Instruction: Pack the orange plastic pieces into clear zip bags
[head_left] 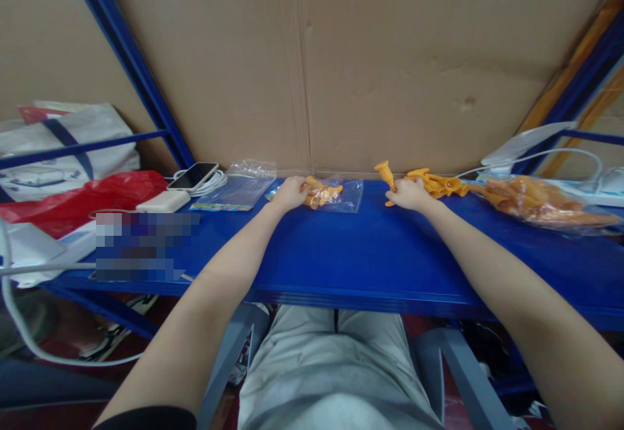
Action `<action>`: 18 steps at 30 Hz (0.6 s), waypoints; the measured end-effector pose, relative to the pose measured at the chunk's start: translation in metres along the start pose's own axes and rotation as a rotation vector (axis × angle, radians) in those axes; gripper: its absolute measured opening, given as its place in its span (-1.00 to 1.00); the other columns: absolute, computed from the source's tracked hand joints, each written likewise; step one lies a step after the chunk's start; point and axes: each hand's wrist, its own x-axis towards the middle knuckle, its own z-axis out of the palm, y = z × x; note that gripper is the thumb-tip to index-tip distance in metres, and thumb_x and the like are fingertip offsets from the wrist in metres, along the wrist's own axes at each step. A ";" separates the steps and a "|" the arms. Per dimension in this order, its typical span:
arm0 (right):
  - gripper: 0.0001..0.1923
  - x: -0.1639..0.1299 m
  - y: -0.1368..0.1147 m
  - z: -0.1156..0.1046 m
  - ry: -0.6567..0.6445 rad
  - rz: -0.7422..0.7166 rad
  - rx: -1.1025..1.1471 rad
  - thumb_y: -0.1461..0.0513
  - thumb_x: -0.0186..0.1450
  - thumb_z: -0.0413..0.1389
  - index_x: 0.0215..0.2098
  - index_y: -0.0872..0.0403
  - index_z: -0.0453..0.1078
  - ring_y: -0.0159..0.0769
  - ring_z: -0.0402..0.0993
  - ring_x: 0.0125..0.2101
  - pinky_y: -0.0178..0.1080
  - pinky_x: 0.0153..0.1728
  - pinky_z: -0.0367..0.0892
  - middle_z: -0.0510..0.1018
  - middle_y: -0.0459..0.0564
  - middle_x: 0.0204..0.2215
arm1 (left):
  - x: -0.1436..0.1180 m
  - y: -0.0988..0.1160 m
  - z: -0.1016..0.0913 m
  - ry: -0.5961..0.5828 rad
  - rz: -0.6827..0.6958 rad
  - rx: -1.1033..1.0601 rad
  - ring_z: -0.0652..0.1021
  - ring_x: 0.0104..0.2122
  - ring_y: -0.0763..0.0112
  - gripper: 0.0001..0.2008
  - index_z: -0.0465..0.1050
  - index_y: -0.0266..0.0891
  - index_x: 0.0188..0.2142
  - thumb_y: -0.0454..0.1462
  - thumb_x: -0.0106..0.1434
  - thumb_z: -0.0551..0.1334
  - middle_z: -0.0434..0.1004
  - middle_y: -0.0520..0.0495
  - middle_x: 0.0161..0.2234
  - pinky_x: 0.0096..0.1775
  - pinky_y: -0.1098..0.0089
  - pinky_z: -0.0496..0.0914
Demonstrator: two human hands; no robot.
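Observation:
My left hand (291,193) is closed at the left end of a small clear plastic bag (351,200) that lies flat on the blue table. Several yellow-orange plastic pieces (325,192) are at the bag, close to my fingertips. Between the fingers of my right hand (410,193) a yellow-orange trumpet-shaped plastic piece (385,173) stands tilted, its flared end up. Just right of that hand lies a loose pile of similar trumpet-shaped pieces (446,185). My fingers partly hide both the held piece and the bag's left end.
A larger bag of yellow-orange pieces (541,202) lies at the right. On the left are a flat clear bag (234,189), a phone (194,177), a white power bank (163,201) and a red plastic bag (127,193). A cardboard wall (365,60) rises behind the blue table (351,254).

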 end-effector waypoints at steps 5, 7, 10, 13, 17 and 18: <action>-0.71 -0.004 0.003 0.002 0.126 -0.262 -0.046 0.20 0.22 -0.03 -0.33 0.12 0.52 0.00 0.46 -0.07 0.07 0.11 0.03 0.63 0.17 -0.21 | 0.000 0.000 -0.001 -0.003 -0.003 -0.023 0.56 -0.02 0.19 -0.65 0.55 -0.33 -0.06 -0.36 0.26 0.07 0.62 -0.18 -0.06 0.08 0.27 0.41; -0.75 -0.005 0.000 0.001 0.144 -0.329 -0.023 0.21 0.20 -0.01 -0.41 0.09 0.50 -0.04 0.44 -0.10 0.05 0.12 0.01 0.63 0.14 -0.25 | 0.000 0.000 -0.001 -0.006 -0.008 -0.043 0.56 -0.02 0.20 -0.64 0.56 -0.31 -0.06 -0.36 0.26 0.07 0.62 -0.17 -0.06 0.09 0.27 0.40; -0.80 -0.007 -0.009 0.000 0.157 -0.386 0.046 0.22 0.20 0.02 -0.44 0.08 0.48 -0.06 0.43 -0.12 0.00 0.07 0.05 0.62 0.12 -0.27 | -0.001 0.001 -0.001 -0.012 -0.016 -0.049 0.56 -0.01 0.21 -0.64 0.56 -0.31 -0.06 -0.36 0.26 0.06 0.62 -0.17 -0.06 0.09 0.29 0.39; -0.81 -0.006 -0.017 0.002 0.143 -0.403 0.118 0.23 0.21 0.03 -0.35 0.09 0.49 -0.07 0.44 -0.12 -0.10 -0.03 0.16 0.62 0.13 -0.24 | -0.001 0.001 -0.002 -0.017 -0.026 -0.041 0.55 -0.01 0.21 -0.66 0.55 -0.31 -0.06 -0.35 0.27 0.07 0.61 -0.17 -0.05 0.09 0.31 0.38; -0.79 -0.002 -0.023 0.008 0.120 -0.432 0.240 0.27 0.24 0.06 -0.23 0.12 0.51 -0.11 0.48 -0.14 -0.20 -0.11 0.27 0.60 0.15 -0.18 | -0.002 0.003 -0.004 -0.023 -0.027 -0.043 0.55 -0.01 0.22 -0.67 0.55 -0.32 -0.07 -0.38 0.27 0.08 0.61 -0.18 -0.05 0.09 0.33 0.37; -0.79 -0.001 -0.024 0.010 0.120 -0.452 0.272 0.27 0.25 0.06 -0.22 0.13 0.51 -0.13 0.48 -0.14 -0.21 -0.10 0.29 0.59 0.16 -0.17 | -0.002 0.004 -0.005 -0.024 -0.027 -0.045 0.55 -0.01 0.22 -0.67 0.55 -0.33 -0.07 -0.38 0.27 0.08 0.61 -0.19 -0.05 0.09 0.34 0.37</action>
